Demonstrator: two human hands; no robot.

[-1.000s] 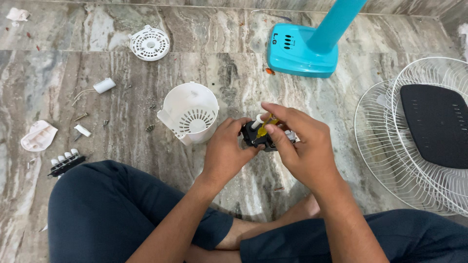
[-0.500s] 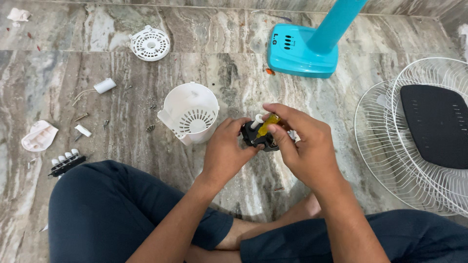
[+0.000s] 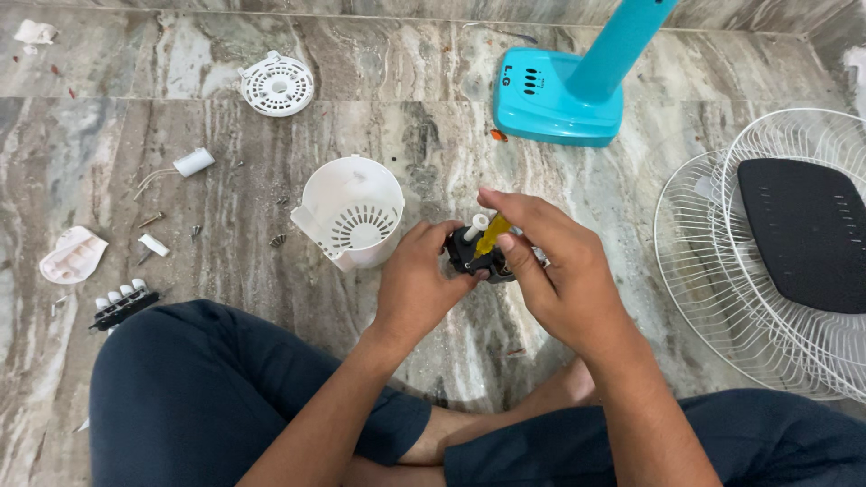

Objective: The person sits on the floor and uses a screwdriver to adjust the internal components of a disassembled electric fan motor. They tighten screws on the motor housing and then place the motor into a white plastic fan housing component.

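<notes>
Black fan motor block [image 3: 474, 260] sits above the marble floor [image 3: 541, 180], just right of a white slotted plastic housing [image 3: 350, 212]. I clamp my left hand [image 3: 417, 284] round it; my right hand [image 3: 550, 271] pinches a yellow-handled screwdriver [image 3: 492, 234]. A slipping tip could jab my fingers.

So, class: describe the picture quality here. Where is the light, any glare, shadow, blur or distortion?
Head view: soft, even light; faint sheen on the marble floor; a soft shadow under the white housing. Both hands, left and right, and the black part look sharp; no motion blur. Wire guards are cut off at the right edge.
</notes>
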